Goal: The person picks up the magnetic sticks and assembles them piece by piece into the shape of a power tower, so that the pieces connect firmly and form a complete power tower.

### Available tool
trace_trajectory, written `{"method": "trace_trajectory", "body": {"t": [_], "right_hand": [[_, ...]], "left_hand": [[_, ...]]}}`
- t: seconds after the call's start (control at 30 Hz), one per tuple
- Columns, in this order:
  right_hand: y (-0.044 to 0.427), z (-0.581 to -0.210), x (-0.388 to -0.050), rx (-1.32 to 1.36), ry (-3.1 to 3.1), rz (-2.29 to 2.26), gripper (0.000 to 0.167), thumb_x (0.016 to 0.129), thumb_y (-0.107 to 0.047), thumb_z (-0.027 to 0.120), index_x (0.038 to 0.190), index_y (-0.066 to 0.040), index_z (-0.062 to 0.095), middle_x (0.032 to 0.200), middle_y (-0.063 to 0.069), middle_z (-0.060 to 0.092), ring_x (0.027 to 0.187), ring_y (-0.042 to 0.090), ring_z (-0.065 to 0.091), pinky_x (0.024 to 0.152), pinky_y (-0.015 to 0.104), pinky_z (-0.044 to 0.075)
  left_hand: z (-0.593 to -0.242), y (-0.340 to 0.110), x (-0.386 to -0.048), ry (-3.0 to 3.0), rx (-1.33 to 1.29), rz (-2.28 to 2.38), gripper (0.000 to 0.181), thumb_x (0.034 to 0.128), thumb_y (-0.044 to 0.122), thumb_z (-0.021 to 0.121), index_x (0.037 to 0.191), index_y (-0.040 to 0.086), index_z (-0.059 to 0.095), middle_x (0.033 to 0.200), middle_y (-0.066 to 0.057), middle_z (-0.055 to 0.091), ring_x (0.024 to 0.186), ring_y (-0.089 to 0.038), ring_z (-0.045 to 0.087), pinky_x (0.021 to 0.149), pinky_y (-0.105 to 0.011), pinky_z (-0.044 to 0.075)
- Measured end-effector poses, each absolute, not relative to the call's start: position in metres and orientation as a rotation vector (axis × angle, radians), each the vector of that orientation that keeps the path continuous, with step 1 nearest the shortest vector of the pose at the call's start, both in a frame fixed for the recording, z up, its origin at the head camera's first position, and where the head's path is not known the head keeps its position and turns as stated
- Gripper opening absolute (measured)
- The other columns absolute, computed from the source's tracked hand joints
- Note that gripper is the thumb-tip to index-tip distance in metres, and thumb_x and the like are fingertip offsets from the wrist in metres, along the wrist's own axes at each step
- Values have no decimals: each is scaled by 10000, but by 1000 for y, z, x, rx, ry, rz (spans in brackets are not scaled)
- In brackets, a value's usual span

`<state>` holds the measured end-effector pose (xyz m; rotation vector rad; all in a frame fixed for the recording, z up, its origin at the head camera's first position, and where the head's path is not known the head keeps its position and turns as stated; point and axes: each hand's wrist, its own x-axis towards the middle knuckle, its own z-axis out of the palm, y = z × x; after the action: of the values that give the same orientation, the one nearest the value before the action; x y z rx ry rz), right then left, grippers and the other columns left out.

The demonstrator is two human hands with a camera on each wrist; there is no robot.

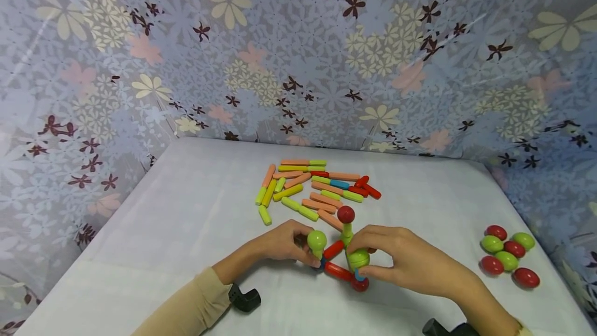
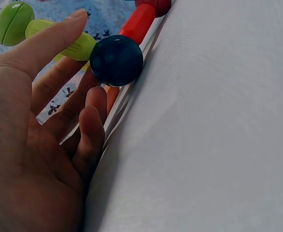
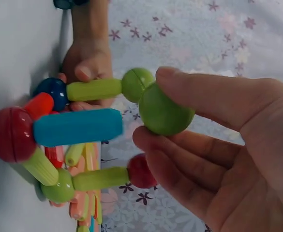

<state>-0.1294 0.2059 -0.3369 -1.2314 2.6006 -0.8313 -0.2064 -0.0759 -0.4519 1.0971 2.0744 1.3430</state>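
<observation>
A three-cornered frame of toy rods and balls stands on the table between the hands. My left hand (image 1: 285, 242) pinches the upright yellow-green rod (image 2: 83, 47) between thumb and fingers. That rod rises from a dark blue ball (image 2: 116, 60) and carries a green ball (image 2: 13, 24) on top. In my right hand (image 1: 406, 258), thumb and fingertips grip a loose green ball (image 3: 165, 113). It is just off the free end of a blue rod (image 3: 78, 127), which stands on a red ball (image 3: 11, 135). At the third corner, another yellow-green rod (image 3: 100, 179) holds a red ball (image 3: 141, 170).
Beyond the hands, loose rods (image 1: 289, 191) in orange, yellow, green, red and blue lie in a cluster. Several red and green balls (image 1: 506, 261) sit at the right of the white table (image 1: 186, 196). A flowered cloth (image 1: 280, 66) hangs behind.
</observation>
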Motion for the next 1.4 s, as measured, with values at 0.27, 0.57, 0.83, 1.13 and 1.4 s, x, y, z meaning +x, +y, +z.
{"method": "trace_trajectory", "body": {"t": [0.27, 0.57, 0.83, 1.13, 1.4], "right_hand": [[201, -342, -130, -1199, 2562, -752, 317, 839, -275, 761, 1079, -394, 593, 1048, -213, 564, 896, 14, 561, 769, 289, 514], [204, -339, -134, -1045, 2513, -635, 457, 792, -426, 776, 1147, -311, 511, 991, -208, 560, 838, 67, 564, 721, 300, 491], [229, -366, -178, -885, 2591, -1059, 272, 897, -399, 671, 1073, -209, 589, 963, -53, 629, 831, 117, 596, 708, 303, 506], [206, -419, -209, -849, 2516, -1217, 266, 861, -297, 738, 1066, -137, 684, 922, -47, 655, 861, 179, 607, 735, 328, 529], [214, -421, -209, -876, 2461, -1204, 294, 839, -237, 763, 1096, -120, 680, 977, -55, 674, 853, 202, 630, 747, 333, 536]], "left_hand": [[-448, -77, -208, 2073, 1102, 1339, 209, 792, 249, 800, 953, 198, 677, 734, 40, 592, 658, -103, 519, 615, -234, 457], [-448, -79, -209, 2089, 1107, 1325, 209, 793, 272, 796, 955, 209, 680, 741, 44, 600, 665, -105, 526, 619, -238, 461], [-451, -78, -208, 2090, 1101, 1316, 217, 795, 258, 798, 967, 200, 679, 754, 54, 594, 677, -91, 522, 630, -234, 459], [-452, -75, -206, 2068, 1101, 1345, 210, 792, 223, 804, 953, 179, 678, 736, 48, 591, 660, -88, 515, 617, -229, 456], [-453, -76, -206, 2074, 1119, 1350, 217, 787, 233, 810, 957, 193, 680, 739, 46, 601, 656, -98, 528, 612, -236, 469]]}}
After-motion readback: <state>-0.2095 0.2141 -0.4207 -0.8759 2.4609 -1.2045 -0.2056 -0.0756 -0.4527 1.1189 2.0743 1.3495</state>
